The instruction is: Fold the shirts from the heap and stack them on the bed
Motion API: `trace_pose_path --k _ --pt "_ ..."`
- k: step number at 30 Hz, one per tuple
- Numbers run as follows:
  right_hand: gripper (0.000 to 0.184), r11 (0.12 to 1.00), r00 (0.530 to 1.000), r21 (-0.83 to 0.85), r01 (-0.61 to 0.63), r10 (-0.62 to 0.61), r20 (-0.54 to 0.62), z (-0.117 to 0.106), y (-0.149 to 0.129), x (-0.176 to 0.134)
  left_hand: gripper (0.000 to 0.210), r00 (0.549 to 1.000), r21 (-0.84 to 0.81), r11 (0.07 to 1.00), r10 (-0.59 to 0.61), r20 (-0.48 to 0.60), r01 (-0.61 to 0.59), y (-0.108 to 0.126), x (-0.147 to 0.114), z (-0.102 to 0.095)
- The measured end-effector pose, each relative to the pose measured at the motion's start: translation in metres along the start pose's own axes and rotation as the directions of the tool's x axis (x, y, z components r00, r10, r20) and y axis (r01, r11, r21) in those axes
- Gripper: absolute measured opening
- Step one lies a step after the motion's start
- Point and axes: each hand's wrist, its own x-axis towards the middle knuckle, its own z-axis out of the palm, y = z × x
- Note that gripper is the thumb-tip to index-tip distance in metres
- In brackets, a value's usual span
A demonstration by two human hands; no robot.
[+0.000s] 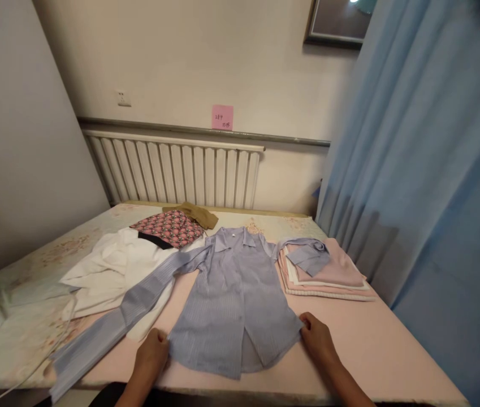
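On the pink cloth [392,356], holding the blue striped shirt [223,305] spread flat, left hand [154,349] and right hand [316,336] in closed grip on opposite hem corners; with one sleeve across the white garment [110,263], the other atop folded clothes [335,285].

I had one left hand [153,351], one right hand [316,337], one blue shirt [226,294] with two sleeves [138,299], one folded stack [341,264], one patterned cloth [172,228], one olive cloth [197,215], one radiator [176,169], one pink note [223,117], one socket [122,99], one picture [337,24] and one curtain [409,147]; the white clothes [112,263] I couldn't count.
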Motion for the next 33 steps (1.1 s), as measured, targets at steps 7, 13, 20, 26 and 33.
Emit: trace_pose_path --k 7,13,20,26,33 --pt "0.014 0.996 0.999 -0.075 0.042 -0.044 -0.024 -0.009 0.002 -0.015 0.011 0.995 0.137 0.986 0.100 -0.019 -0.097 -0.009 -0.013 0.000" --pt "0.021 0.952 0.972 -0.256 0.170 -0.204 -0.113 0.001 0.014 -0.033 0.022 0.937 0.410 0.869 0.338 -0.084 -0.277 0.003 -0.044 0.003" --pt "0.042 0.782 0.802 -0.374 0.498 -0.580 -0.145 0.019 -0.005 -0.043 0.032 0.557 0.182 0.539 0.828 0.066 -0.822 0.048 -0.102 0.051" --pt "0.054 0.628 0.655 -0.234 0.742 -0.753 0.057 0.037 -0.020 -0.066 0.052 0.501 0.173 0.473 0.843 0.194 -0.864 0.058 -0.119 0.079" --pt "0.047 0.561 0.575 -0.162 0.812 -0.816 0.058 0.050 -0.042 -0.078 0.020 0.492 0.188 0.457 0.837 0.239 -0.869 0.067 -0.120 0.075"
